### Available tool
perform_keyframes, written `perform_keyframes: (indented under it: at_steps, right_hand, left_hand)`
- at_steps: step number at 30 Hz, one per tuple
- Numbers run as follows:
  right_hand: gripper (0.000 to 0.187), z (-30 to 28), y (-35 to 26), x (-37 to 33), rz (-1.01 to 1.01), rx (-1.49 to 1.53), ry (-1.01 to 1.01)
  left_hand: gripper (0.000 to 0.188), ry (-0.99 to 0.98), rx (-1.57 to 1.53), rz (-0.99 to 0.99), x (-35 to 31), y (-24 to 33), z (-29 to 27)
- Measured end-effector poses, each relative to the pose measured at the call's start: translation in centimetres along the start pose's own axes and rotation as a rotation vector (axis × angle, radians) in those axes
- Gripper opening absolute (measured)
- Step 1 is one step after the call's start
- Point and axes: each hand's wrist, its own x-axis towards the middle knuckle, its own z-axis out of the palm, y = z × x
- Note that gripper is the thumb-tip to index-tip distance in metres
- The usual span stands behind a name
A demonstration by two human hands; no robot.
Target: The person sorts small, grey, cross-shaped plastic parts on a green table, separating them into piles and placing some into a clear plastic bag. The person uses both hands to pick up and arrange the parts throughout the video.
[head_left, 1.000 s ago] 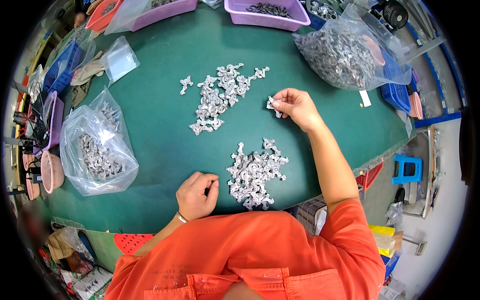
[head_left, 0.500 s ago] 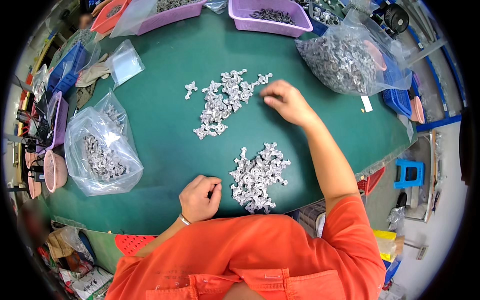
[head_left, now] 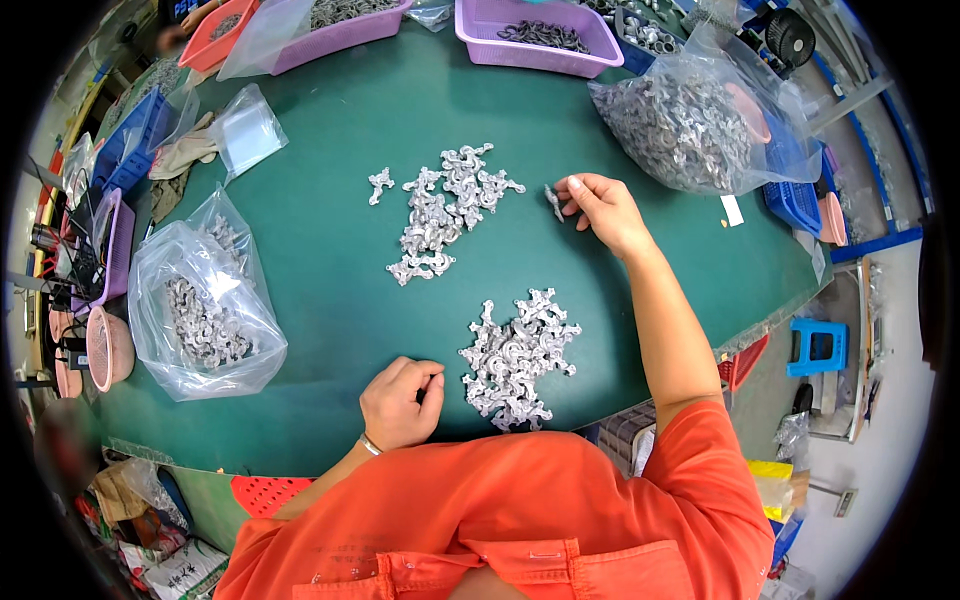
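Observation:
Between the thumb and fingertips of my right hand is a small grey metal casting, held on edge just above the table. To its left lies a loose pile of similar castings, with a single casting apart at that pile's left. A second pile of castings sits nearer my body. My left hand rests on the table beside this near pile, its fingers curled in; nothing shows in it.
The green table carries an open plastic bag of castings at left and a fuller bag at far right. Purple baskets line the far edge. Flat clear bags and gloves lie at far left.
My right hand has picked up the casting at the far pile's right end and drawn it right, away from the pile. The left hand has stayed about where it was.

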Motion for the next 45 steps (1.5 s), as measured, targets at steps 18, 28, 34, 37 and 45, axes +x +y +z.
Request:
perform_keyframes:
  at_steps: [18, 28, 34, 37, 45]
  right_hand:
    - [0.015, 1.8, -0.4, -1.8, -0.230, -0.379, 0.102]
    - [0.011, 3.4, -1.3, -1.9, -0.025, -0.141, -0.102]
    - [0.019, 1.8, -2.5, -1.3, -0.134, -0.074, -0.419]
    - [0.030, 3.5, -3.1, -2.6, -0.350, -0.251, -0.486]
    - [0.010, 3.2, -3.7, -2.7, -0.096, 0.003, -0.940]
  left_hand:
    - [0.011, 0.041, -0.029, 0.036, 0.0, -0.2, 0.3]
    - [0.011, 0.039, -0.020, 0.032, 0.1, -0.1, 0.1]
    - [0.011, 0.034, -0.031, 0.021, 0.1, 0.0, 0.1]
    - [0.011, 0.039, -0.027, 0.026, 0.1, 0.0, 0.1]
    - [0.008, -0.001, -0.014, -0.022, 0.0, 0.0, -0.1]
